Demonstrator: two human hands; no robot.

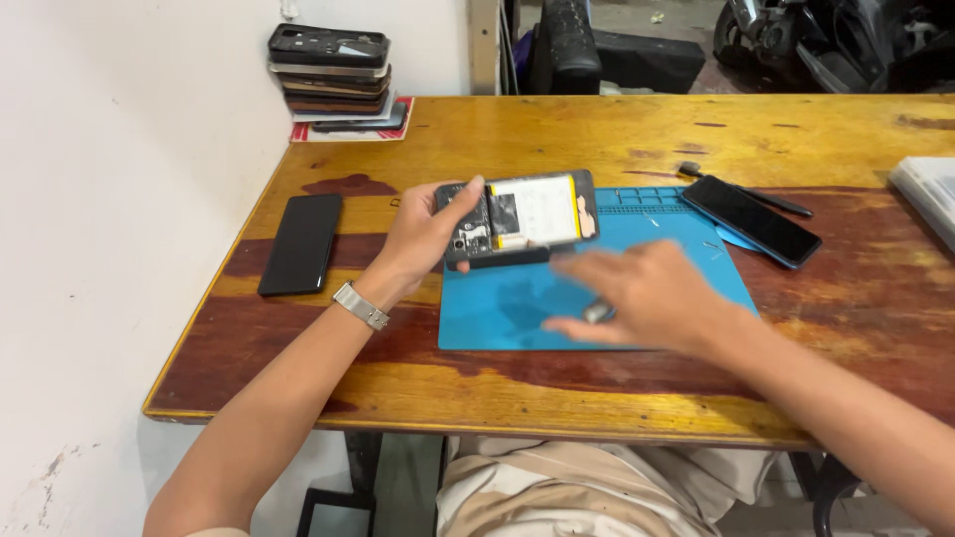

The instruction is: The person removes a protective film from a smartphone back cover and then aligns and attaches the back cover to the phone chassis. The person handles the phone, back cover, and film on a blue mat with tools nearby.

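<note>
Left hand [423, 239] clamps opened phone [517, 217] above blue mat [497, 308]; right hand [642, 298], blurred, pinches small metal piece [597, 312]. Black phone [300, 244] at nine o'clock, another phone [751, 220] at two.

white wall [119, 249] at left | worn yellow-red wooden surface [617, 129] | dark clutter [796, 40] behind | even light

Black phone [301, 243] left — stacked phone cases [331, 75] at the wall.
</note>
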